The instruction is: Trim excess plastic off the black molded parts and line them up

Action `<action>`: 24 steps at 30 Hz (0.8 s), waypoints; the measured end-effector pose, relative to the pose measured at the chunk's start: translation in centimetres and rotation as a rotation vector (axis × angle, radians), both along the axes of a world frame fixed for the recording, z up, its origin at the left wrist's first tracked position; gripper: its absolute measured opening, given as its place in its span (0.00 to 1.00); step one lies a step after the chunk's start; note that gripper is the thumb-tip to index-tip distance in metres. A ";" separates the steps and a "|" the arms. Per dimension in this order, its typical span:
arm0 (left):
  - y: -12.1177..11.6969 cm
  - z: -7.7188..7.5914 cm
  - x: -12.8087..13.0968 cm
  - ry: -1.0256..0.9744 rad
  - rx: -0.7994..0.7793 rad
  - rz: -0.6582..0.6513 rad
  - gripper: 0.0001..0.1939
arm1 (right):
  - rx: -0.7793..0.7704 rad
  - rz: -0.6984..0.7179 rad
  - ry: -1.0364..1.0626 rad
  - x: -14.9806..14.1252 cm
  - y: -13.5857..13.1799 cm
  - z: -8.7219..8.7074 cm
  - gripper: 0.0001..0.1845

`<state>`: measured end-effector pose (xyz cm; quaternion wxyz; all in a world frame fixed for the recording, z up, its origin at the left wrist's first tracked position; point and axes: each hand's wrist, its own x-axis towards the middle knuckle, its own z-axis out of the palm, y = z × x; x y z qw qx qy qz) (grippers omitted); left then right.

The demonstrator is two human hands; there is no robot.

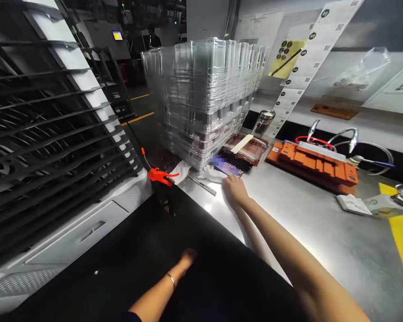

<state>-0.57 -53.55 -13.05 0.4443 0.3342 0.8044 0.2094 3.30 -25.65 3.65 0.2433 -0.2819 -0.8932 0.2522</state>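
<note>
My right hand (235,188) reaches over the metal bench with its fingers curled down. Its fingertips are at the end of a crumpled white cloth (215,174) and the near edge of a phone-like object with a lit, colourful screen (229,166). Whatever those fingers hold, if anything, is hidden. A thin metal tool (203,185) lies just left of this hand. My left hand (188,257), with a bangle at the wrist, hangs low over a dark area; its fingers are blurred in shadow.
Shrink-wrapped clear plastic trays (201,85) stand stacked at the back. A red air blow gun (161,175) lies at the bench corner. Orange fixture blocks (317,163), a steel flask (264,123) and a brown pouch (251,150) are on the bench. A black rack (53,134) fills the left.
</note>
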 end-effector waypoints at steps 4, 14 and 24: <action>-1.4 -0.8 0.0 -0.095 0.001 0.084 0.14 | -0.198 -0.178 0.023 2.4 -0.6 0.4 0.20; 2.8 9.6 4.4 -0.157 0.558 -0.107 0.12 | -0.766 -0.660 0.434 16.9 -12.6 -1.3 0.14; 7.6 13.7 11.8 0.033 0.792 -0.256 0.11 | -0.557 -0.780 0.512 19.9 -19.1 -3.4 0.25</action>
